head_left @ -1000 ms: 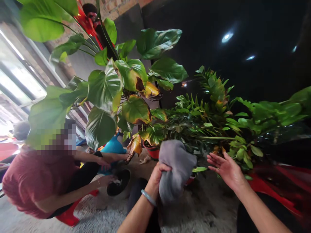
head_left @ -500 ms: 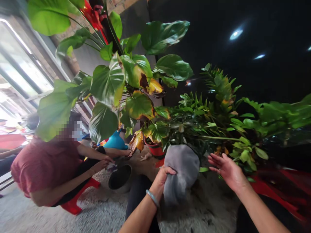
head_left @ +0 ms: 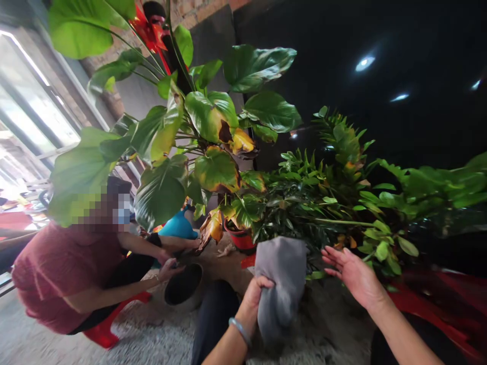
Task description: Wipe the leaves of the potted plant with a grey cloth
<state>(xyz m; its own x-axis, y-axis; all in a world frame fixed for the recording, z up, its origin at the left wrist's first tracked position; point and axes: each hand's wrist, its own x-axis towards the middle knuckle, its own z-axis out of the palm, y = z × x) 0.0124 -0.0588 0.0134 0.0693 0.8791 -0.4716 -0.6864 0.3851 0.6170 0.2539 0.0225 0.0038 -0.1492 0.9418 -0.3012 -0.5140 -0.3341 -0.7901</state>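
One grey cloth (head_left: 283,279) is in your left hand (head_left: 256,296) in the head view, bunched and gripped by its left side between thumb and fingers. Its long axis runs nearly up and down before you, the top leaning slightly right; the broad upper edge points away toward the plants, and the narrower lower end points down toward the floor (head_left: 163,334). The cloth is above the floor, just right of your dark-clad leg (head_left: 215,317). A pale bracelet (head_left: 240,330) circles your left wrist.

Your right hand (head_left: 350,274) is released, fingers extended and slightly spread, pointing up and left; it is near the cloth but apart from it.

The floor is rough and grey. Ahead of you stands a large-leaved plant (head_left: 216,170), several leaves yellowed and browned, with a red pot (head_left: 243,240) beneath and a red ribbon (head_left: 150,33) high up. Lower greenery (head_left: 312,182) spreads to its right before a dark wall (head_left: 323,45) with bright spots of light. On your left, a person in a dull red shirt (head_left: 57,274) sits on a red stool (head_left: 102,332), hands near a dark bucket (head_left: 184,289). Pale daylight comes through bars (head_left: 23,91) beyond.
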